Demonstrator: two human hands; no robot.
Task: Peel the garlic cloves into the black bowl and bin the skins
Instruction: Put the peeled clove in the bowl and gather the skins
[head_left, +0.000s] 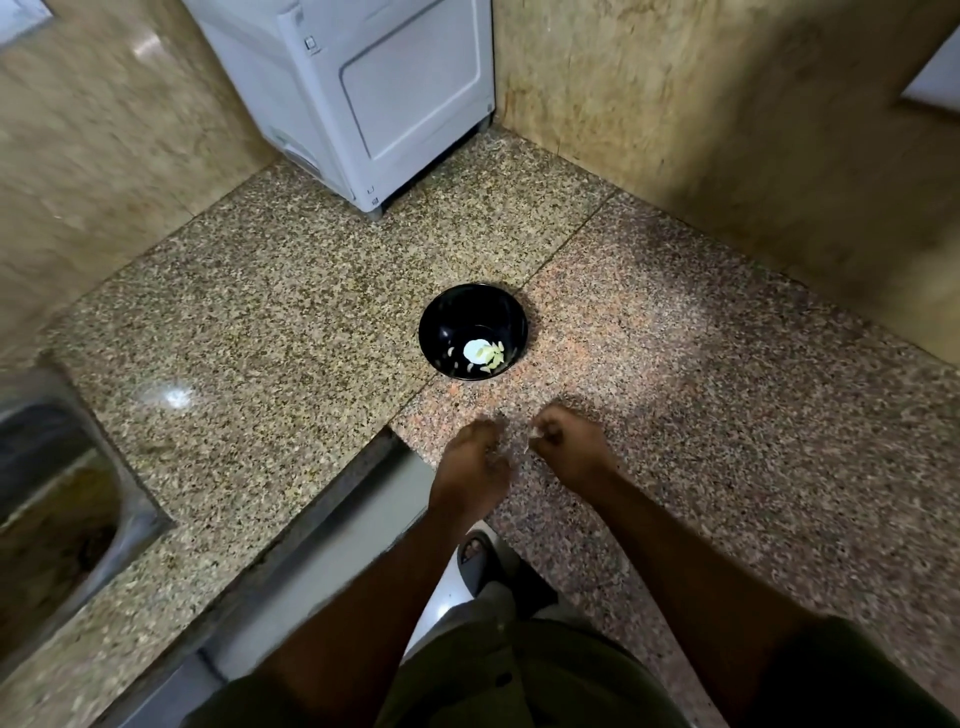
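Garlic cloves (488, 358), already peeled, are lying in the black bowl (441, 322) on the worktop (260, 322). The right hand (563, 441) is pinching something pale, probably skin for the bin; the left hand (472, 457) is curling loosely, its hold unclear.

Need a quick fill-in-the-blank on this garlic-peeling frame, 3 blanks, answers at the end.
1. The peeled garlic cloves lie inside the ____ bowl.
2. The bowl stands on the speckled ____ countertop, beyond both hands.
3. The right hand pinches a small pale scrap in its fingers, while the left hand is held beside it, ____ the bowl.

Missing words: black; granite; apart from
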